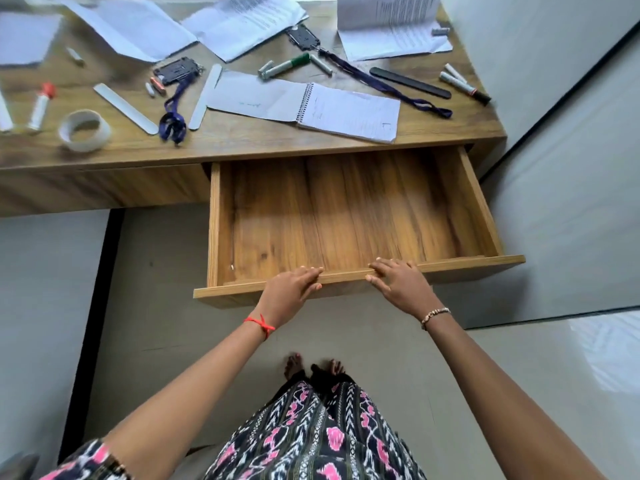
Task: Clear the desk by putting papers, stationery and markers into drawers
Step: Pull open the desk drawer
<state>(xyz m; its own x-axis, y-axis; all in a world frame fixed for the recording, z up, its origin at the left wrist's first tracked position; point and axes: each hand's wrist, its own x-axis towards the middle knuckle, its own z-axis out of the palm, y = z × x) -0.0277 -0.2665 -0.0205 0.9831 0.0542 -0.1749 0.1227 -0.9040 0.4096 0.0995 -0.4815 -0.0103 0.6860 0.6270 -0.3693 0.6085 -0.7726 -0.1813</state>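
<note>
Blue lanyard (pixel 172 124), badge holder (pixel 176 71), grey floor (pixel 166 258)

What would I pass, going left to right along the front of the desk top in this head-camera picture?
Red-capped marker → tape roll → blue lanyard → open spiral notebook → black ruler → black-tipped marker.
</note>
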